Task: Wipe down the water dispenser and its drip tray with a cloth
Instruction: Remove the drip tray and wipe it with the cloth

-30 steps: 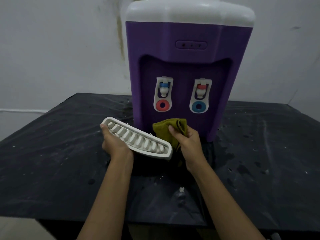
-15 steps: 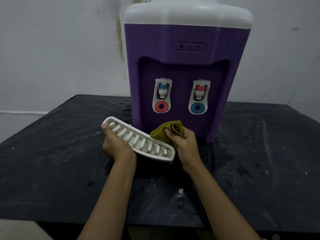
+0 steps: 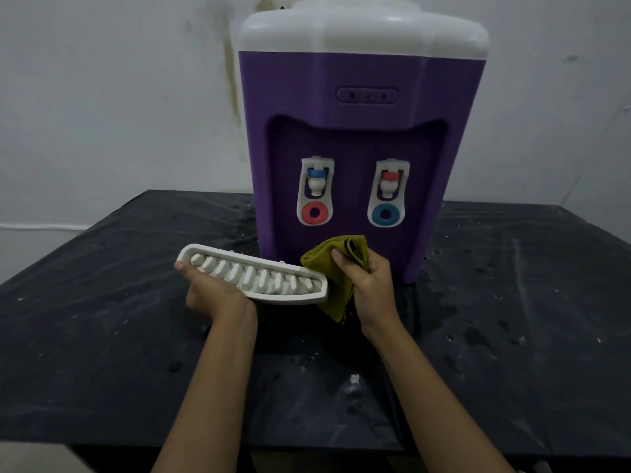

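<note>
Left thumb (image 3: 181, 266) sits on the near rim at the left end of the drip tray (image 3: 253, 278), the other fingers hidden under it; left hand (image 3: 218, 297) grips the tray from below, slats up, lifted off the table (image 3: 102, 336) and tilted. Right thumb (image 3: 338, 258) presses into the cloth (image 3: 319, 259), fingers curled round the bunched fabric; right hand (image 3: 372, 285) holds it clenched. Cloth touches the tray's right end and hangs down behind it. Both are held just in front of the water dispenser (image 3: 358, 131) base, below its two taps. Table surface is wet and speckled.
</note>
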